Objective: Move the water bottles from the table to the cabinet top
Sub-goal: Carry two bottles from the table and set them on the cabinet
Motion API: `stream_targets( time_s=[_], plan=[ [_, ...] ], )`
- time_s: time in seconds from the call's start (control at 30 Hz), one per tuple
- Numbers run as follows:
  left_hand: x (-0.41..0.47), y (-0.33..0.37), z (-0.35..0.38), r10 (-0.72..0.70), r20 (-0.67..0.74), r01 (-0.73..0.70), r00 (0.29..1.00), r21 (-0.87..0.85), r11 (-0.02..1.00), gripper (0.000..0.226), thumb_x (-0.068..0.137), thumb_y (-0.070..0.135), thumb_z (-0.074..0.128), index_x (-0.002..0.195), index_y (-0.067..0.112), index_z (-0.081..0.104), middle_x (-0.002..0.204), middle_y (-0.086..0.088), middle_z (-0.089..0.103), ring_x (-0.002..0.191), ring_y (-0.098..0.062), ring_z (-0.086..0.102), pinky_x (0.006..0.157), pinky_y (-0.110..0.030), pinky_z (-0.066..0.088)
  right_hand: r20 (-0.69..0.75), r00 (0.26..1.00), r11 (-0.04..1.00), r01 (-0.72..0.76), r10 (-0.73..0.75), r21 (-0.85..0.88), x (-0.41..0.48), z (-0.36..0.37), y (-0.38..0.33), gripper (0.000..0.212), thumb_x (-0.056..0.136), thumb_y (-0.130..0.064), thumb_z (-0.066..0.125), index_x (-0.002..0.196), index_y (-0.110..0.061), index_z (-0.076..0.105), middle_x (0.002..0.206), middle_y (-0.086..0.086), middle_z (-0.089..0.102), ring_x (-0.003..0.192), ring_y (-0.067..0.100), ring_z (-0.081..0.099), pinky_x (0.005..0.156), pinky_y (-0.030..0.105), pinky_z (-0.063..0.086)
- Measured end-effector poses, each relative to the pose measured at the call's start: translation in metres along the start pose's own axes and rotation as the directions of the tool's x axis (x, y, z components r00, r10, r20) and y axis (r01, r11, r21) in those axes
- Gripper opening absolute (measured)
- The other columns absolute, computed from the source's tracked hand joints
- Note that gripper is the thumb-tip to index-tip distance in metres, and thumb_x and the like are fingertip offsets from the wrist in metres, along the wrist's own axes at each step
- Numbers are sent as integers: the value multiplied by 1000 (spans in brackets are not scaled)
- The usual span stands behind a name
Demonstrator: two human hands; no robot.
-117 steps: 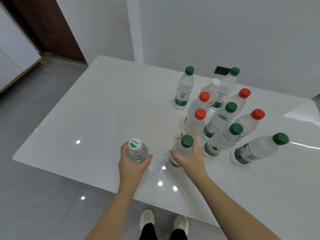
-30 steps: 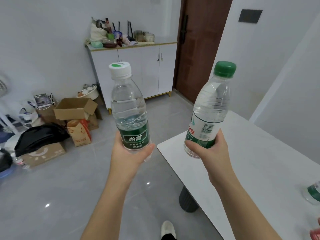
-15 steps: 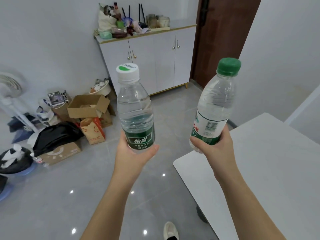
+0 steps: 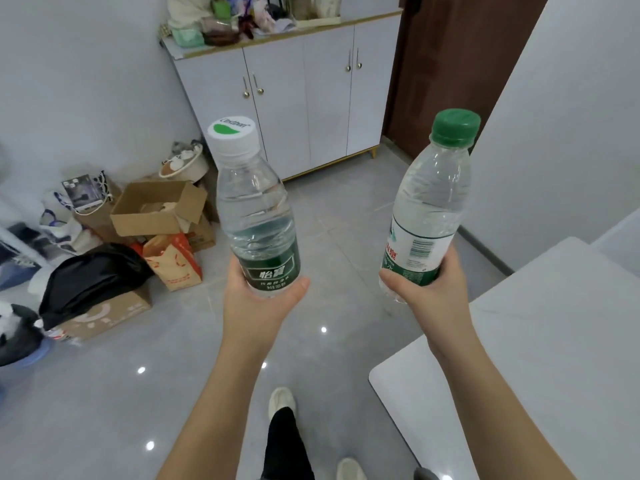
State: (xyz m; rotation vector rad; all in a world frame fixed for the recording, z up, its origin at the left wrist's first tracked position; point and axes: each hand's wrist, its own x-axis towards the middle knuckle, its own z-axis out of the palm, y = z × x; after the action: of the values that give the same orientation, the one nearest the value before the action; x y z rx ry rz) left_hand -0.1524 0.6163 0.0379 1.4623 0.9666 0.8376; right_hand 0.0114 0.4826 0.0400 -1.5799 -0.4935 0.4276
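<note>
Bottle A (image 4: 258,216): clear, white cap, dark green label; upright at centre of frame, in the air above the floor.
Left hand (image 4: 256,303): fingers curled round the labelled lower part of Bottle A, thumb lying along the label's lower right edge.
Bottle B (image 4: 433,202): clear, green cap, white-and-green label with barcode; right of centre, top leaning slightly right, in the air.
Right hand (image 4: 429,292): fingers wrapped round the base and label of Bottle B.
Table (image 4: 554,341): white, lower right of frame; right forearm crosses over its rounded corner; neither bottle on it.
Cabinet (image 4: 311,98): white, four doors, gold handles, upper centre against the wall; well apart from both bottles.
Cabinet top (image 4: 367,8): bags and containers crowd its left and middle.
Door (image 4: 450,64): dark brown, just right of the Cabinet.
Floor (image 4: 104,393): glossy grey tiles.
Left of frame: open cardboard box (image 4: 156,209), orange paper bag (image 4: 173,261), black bag (image 4: 90,275).
Bottom centre: dark trouser leg, pale shoe (image 4: 282,400).
</note>
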Motion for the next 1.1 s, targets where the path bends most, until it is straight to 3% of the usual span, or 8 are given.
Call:
stream_targets(
  time_s=[0.2,0.33,0.43,0.57,0.77,0.93,1.03,1.1],
  plan=[
    [120,-3,-15,53,108,-56,993,18,998,69,62,5,88,120,21,54,108,-2,69,99,-18,68,86,-53,55,-102,995,1000,-2,0,-23,75,66,-1,55,71,-3,82,113,-25,56,104,-8,70,95,9,68,81,34,55],
    [200,11,-32,103,161,-106,982,12,994,64,65,4,86,115,27,53,109,1,69,98,-11,67,90,-46,55,-159,987,1000,16,-15,8,126,116,-13,53,72,1,80,113,-22,57,105,-3,70,95,13,69,72,26,57],
    [248,15,-41,117,182,-117,976,-9,993,66,63,13,89,117,28,53,109,0,69,99,-17,68,86,-51,55,-203,979,999,38,-31,31,151,144,-19,54,72,4,79,107,-30,56,102,-7,69,90,7,68,67,20,55],
    [287,12,-45,111,215,-105,970,-39,994,77,56,31,87,123,18,52,110,-6,70,99,-25,68,85,-53,55,-212,977,1000,24,-20,13,175,165,-15,53,69,2,81,107,-26,57,101,-4,70,90,10,68,72,25,57],
    [340,9,-34,85,219,-71,972,-69,995,67,48,33,87,107,40,54,105,-3,69,97,-29,68,84,-56,54,-238,971,1000,10,-9,6,223,185,-12,53,72,4,79,108,-28,57,97,-11,70,87,5,67,72,24,56],
    [384,11,-11,92,228,-78,969,-68,995,65,56,17,85,107,40,53,101,18,69,98,-7,66,92,-46,54,-225,974,1000,5,-3,9,276,190,-5,54,71,4,79,114,-19,56,101,-7,70,88,6,68,68,21,55],
    [415,10,15,88,239,-71,967,-79,994,68,63,5,88,110,38,52,108,13,68,102,-7,65,95,-44,53,-206,978,1000,-1,-1,-12,316,186,3,58,71,2,81,119,-17,55,107,-1,69,94,11,68,73,27,56],
    [438,10,37,103,243,-84,964,-87,993,66,67,0,84,109,38,52,107,12,67,99,-3,65,91,-35,54,-194,981,999,7,-14,-36,348,181,7,60,70,0,82,120,-18,54,109,0,68,97,14,67,78,36,58]
  ],
)
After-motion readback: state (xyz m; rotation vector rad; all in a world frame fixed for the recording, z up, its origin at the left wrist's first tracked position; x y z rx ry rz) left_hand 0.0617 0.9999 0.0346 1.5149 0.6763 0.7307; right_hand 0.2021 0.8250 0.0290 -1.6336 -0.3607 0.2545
